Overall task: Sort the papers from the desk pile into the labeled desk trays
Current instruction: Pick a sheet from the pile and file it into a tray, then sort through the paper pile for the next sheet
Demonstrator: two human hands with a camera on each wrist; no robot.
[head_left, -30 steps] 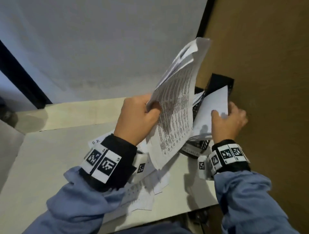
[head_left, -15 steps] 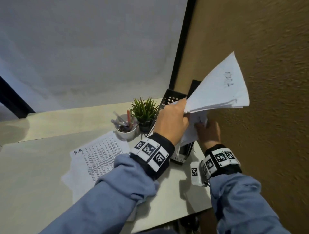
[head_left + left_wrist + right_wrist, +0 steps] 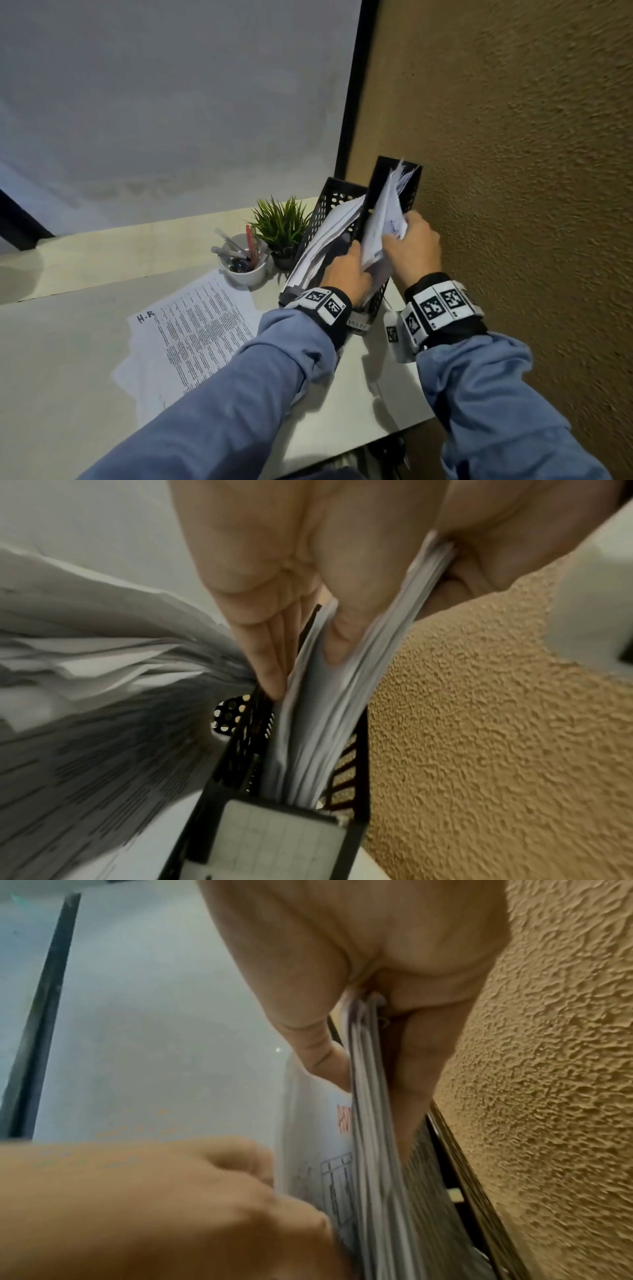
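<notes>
Two black perforated trays stand upright at the desk's back right corner, against the brown wall. The left tray (image 3: 337, 197) holds leaning sheets (image 3: 325, 236). A white stack of papers (image 3: 383, 212) stands in the right tray (image 3: 409, 186). My left hand (image 3: 349, 270) grips the stack's near edge; my right hand (image 3: 407, 240) pinches it from the wall side. In the left wrist view my fingers (image 3: 267, 656) pinch the stack (image 3: 329, 723) above the tray (image 3: 352, 831). The right wrist view shows the stack (image 3: 373, 1123) between my thumb and fingers (image 3: 418, 1056). A pile of printed sheets (image 3: 195, 335) marked "H.R" lies on the desk.
A white cup of pens (image 3: 243, 265) and a small green plant (image 3: 282, 226) stand just left of the trays. The textured brown wall (image 3: 513, 171) runs close along the right. The desk's front edge (image 3: 342, 445) lies near my sleeves. A label (image 3: 358, 323) fronts the tray.
My left hand lifted a stack from the desk pile, swung it up to the right, then lowered it into the right tray. My right hand has moved onto the stack.
</notes>
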